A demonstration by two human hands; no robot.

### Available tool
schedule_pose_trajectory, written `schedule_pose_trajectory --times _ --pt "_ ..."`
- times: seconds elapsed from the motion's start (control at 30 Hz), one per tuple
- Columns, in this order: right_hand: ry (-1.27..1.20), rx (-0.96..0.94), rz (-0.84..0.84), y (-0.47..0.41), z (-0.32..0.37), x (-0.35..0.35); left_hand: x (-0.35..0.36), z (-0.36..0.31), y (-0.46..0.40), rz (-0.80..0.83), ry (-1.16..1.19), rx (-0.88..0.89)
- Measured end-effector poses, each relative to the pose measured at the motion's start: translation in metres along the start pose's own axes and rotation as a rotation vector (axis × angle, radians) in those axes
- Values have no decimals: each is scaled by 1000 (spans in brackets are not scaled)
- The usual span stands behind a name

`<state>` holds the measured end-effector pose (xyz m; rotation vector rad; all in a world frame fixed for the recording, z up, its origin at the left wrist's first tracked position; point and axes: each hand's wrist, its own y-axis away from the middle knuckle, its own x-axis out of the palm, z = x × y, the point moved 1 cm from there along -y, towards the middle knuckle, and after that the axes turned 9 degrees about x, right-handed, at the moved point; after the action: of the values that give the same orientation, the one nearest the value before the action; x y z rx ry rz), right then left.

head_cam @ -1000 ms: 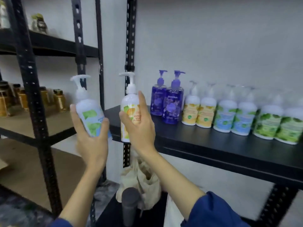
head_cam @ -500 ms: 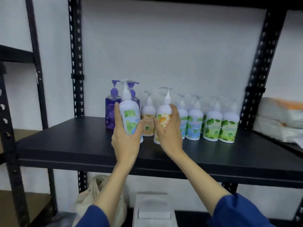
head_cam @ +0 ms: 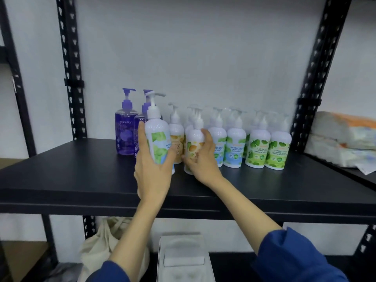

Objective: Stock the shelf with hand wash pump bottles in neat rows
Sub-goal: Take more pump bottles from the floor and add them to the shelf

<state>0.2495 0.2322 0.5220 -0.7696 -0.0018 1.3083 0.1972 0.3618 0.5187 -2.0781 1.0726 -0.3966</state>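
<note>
On the black shelf [head_cam: 61, 176], the left hand [head_cam: 151, 169] has its fingers wrapped round a white pump bottle with a green-leaf label [head_cam: 157, 139], held up in front of the purple bottles [head_cam: 125, 131]. The right hand [head_cam: 203, 159] grips an orange-label bottle [head_cam: 194, 143] standing on the shelf, just in front of the row. Blue-label bottles [head_cam: 234, 147] and green-label bottles [head_cam: 266, 149] line up to the right. A cloth bag [head_cam: 101, 247] sits down below.

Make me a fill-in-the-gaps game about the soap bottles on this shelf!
1. The left hand holds a white pump bottle with a green and ____ label.
2. The right hand grips a white pump bottle with an ____ label.
3. The two see-through purple pump bottles stand at the ____ end of the row.
4. All stand on a ____ metal shelf.

Missing: blue; orange; left; black
</note>
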Motion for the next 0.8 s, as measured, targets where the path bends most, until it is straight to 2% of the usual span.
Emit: schedule_pose_trajectory --times 0.1,0.4,0.8 --pt "-45 11 68 3 -4 -7 0 1 1 10 -9 6" --pt "-72 5 91 2 -7 -7 0 1 2 2 -30 16" --pt "-10 36 55 5 -4 -6 0 0 4 -5 -46 34"
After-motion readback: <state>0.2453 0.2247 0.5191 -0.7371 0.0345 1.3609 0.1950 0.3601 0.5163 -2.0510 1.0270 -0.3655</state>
